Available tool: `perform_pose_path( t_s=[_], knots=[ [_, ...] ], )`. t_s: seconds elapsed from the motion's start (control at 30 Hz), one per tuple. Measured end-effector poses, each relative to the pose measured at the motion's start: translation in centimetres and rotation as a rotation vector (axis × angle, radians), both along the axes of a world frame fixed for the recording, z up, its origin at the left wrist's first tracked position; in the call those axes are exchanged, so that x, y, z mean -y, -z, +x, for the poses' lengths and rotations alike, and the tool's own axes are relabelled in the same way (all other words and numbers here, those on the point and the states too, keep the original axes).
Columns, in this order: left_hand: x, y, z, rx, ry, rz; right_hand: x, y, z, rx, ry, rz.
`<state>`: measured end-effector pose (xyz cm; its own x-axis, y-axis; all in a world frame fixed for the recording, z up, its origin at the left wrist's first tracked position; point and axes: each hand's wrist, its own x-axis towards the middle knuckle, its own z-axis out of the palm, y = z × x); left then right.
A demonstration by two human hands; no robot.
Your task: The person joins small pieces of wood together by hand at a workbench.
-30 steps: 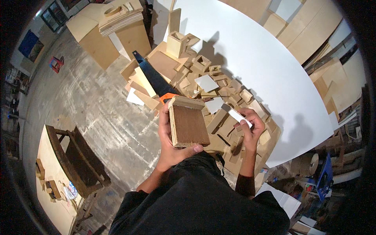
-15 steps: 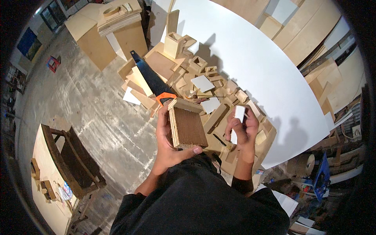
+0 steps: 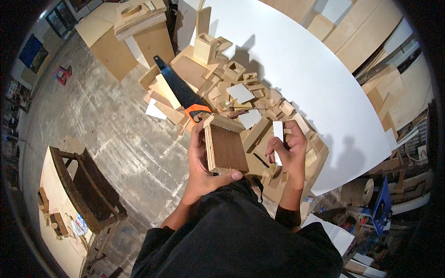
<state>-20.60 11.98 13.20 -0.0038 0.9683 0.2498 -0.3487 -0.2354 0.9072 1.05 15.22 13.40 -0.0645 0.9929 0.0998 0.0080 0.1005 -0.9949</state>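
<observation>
Offcuts [image 3: 241,92] lie heaped on a tan board [image 3: 315,171], a saw [image 3: 178,88] atop them. A pale table [image 3: 52,180] carries blocks [image 3: 59,224] and a plastic packet [image 3: 79,226].

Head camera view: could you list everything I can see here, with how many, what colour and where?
Wooden block: one, brown face, pale edges, in left hand
White strip: one, white, in right hand
Handsaw: one, dark blade, orange handle, on the pile
Wood offcuts: many, tan, heaped ahead
White squares: two, white, on the pile
Large panel: one, white, behind the pile
Boards: several, mostly tan, upper right
Bench: one, pale top, dark frame, lower left
Floor: one, grey, left and centre
Shirt: one, black, bottom centre
Left hand: one, bare, centre
Right hand: one, bare, right of centre

Some clutter at the edges is too unclear to name.
</observation>
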Motion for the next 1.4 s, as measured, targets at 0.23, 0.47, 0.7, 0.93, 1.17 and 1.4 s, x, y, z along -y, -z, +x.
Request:
perform_pose_path(
  t_s=[0.23,0.47,0.7,0.93,1.17,1.4],
  knots=[
    [0.3,-0.2,0.6,0.076,0.011,-0.047,0.5,0.4,0.9,0.103,0.049,0.007],
    [0.5,-0.4,0.9,0.112,0.036,-0.015,1.4,-3.1,0.5,0.449,-0.015,0.314],
    [1.2,-1.0,1.5,0.122,0.038,-0.113,1.3,-5.0,-2.1,0.642,-0.101,0.568],
    [1.1,-0.1,1.4,0.061,0.064,-0.031,0.8,-4.1,-2.1,0.626,0.006,0.763],
    [1.3,-0.3,1.8,0.071,0.092,-0.027,0.7,-3.6,-2.1,0.631,0.002,0.726],
    [1.5,-0.5,2.0,0.067,0.072,-0.036,0.9,-3.9,-1.4,0.582,0.015,0.731]
  ],
)
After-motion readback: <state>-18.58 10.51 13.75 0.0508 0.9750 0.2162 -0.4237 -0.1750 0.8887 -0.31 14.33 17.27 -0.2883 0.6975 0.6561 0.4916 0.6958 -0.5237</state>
